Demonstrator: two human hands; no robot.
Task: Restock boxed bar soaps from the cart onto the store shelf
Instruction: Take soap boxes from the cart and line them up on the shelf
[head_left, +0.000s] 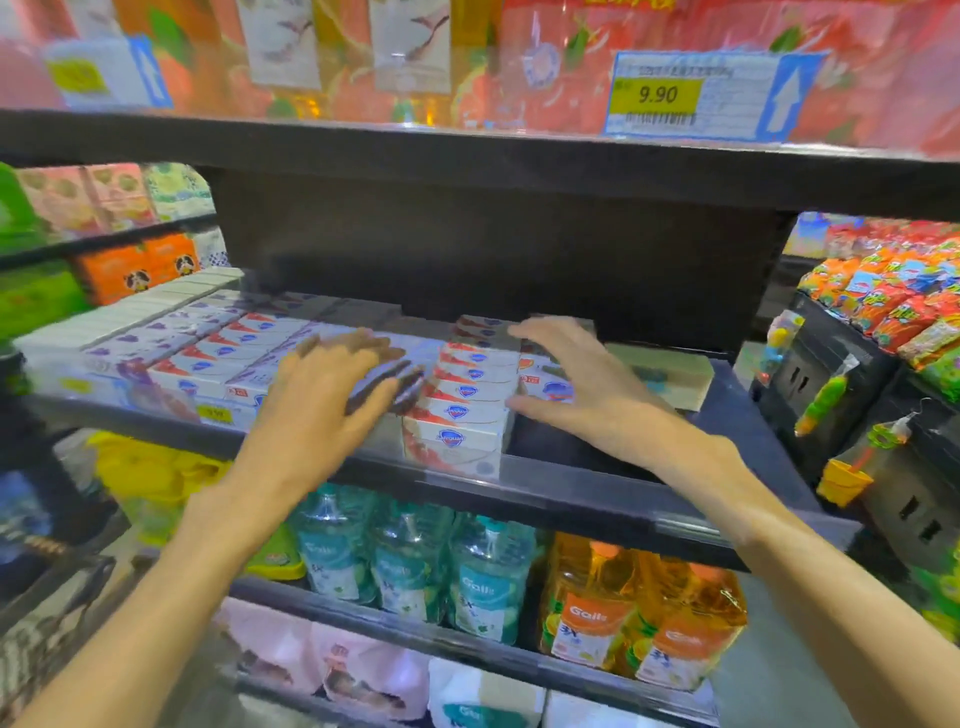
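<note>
White boxed bar soaps with red and blue marks stand in rows on the dark store shelf (545, 488). A front row of soap boxes (457, 431) runs back between my two hands. My left hand (332, 395) is blurred, its fingers spread, lying on the boxes to the left of that row. My right hand (576, 379) hovers on the right side of the row with fingers spread and slightly bent, the thumb touching a box by the row. Neither hand holds a box.
Purple-marked soap boxes (156, 338) fill the shelf's left part. A flat carton (670, 374) lies at the shelf's right rear. Refill pouches (410, 561) and orange bottles (639, 623) stand below. A price tag (691, 96) hangs above. Snack racks (893, 312) stand to the right.
</note>
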